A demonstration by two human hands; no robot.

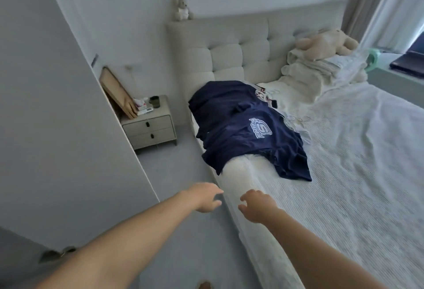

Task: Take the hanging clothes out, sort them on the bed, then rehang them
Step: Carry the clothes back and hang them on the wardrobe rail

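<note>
both arms are stretched out toward the bed (pixel 344 174), and neither one has anything in it. the left hand (pixel 204 198) hangs over the floor just left of the mattress edge, fingers loose and slightly curled, holding nothing. the right hand (pixel 257 206) is over the near left edge of the mattress, fingers spread and relaxed, also free.

farther along that left edge lies the navy shirt (pixel 247 132) with a pale crest, spread on top of the pile of clothes and draped partly over the side of the bed. just right of it, wire hangers (pixel 296 120) and a bit of another garment (pixel 267 97) peek out. folded bedding and a plush toy (pixel 325 44) sit far right by the headboard; the nightstand (pixel 150 128) is far left.

looks like a reach for the navy shirt, sorting barely begun. the risk: the shirt overhangs the edge, so a tug on its near hem could drag the lot off onto the floor. the hangers seem tangled together, so lifting one garment may snag and pull its neighbours along.
</note>
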